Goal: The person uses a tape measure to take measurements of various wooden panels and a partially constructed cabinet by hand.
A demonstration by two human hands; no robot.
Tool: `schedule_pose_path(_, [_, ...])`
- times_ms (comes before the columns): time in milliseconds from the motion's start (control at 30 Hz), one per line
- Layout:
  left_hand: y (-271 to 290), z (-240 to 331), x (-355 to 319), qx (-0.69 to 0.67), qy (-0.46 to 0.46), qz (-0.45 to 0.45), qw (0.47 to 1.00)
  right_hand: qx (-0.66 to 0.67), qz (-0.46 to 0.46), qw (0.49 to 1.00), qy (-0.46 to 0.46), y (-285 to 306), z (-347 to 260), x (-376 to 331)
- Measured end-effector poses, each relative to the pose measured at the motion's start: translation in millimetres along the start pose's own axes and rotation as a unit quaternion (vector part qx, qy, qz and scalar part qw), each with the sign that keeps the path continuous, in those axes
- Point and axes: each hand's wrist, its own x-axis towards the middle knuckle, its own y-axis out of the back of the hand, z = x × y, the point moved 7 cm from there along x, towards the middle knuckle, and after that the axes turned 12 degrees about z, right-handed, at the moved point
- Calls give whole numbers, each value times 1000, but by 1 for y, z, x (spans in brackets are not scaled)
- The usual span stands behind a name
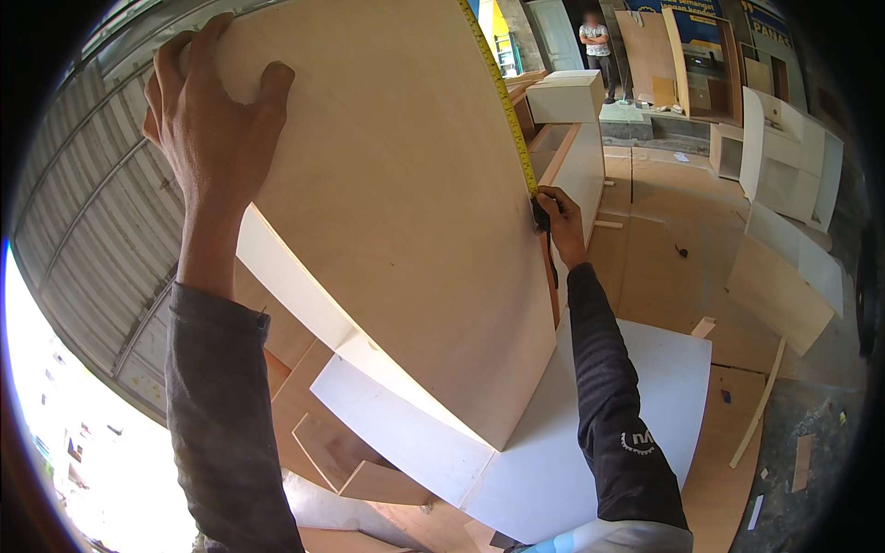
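Your left hand [217, 120] sits closest, fingers hooked over the top left edge of the big plywood panel [387, 212], gripping it. Panel stands tilted in front of you, bare face toward you. Your right hand [558, 217] is clenched on a dark tape measure case at the panel's right edge. Yellow tape [502, 97] runs up along that edge. White boards [553, 452] lie on the floor below. A person [597, 51] stands far back by cabinets [567, 97].

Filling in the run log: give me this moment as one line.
left hand: grips plywood panel top edge | right hand: pinches yellow tape measure along panel's right edge | white cabinet below
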Motion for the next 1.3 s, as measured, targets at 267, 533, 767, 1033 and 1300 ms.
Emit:
schedule_pose_path(267, [0,0,0,1,-3,-1,1000,3,0,1000,2,0,2,1])
schedule_pose_path(533, [0,0,2,-11,-7,0,1000,2,-4,1000,10,1,3,3])
schedule_pose_path(767, [-1,-2,0,-8,-9,-2,1000,-4,-1,1000,4,-1,0,0])
schedule_pose_path(1033, [1,0,1,-13,-11,10,1000,0,0,1000,9,0,-2,1])
schedule_pose_path(1300, [1,1,1,-27,-5,9,1000,3,-2,1000,11,-1,-4,-1])
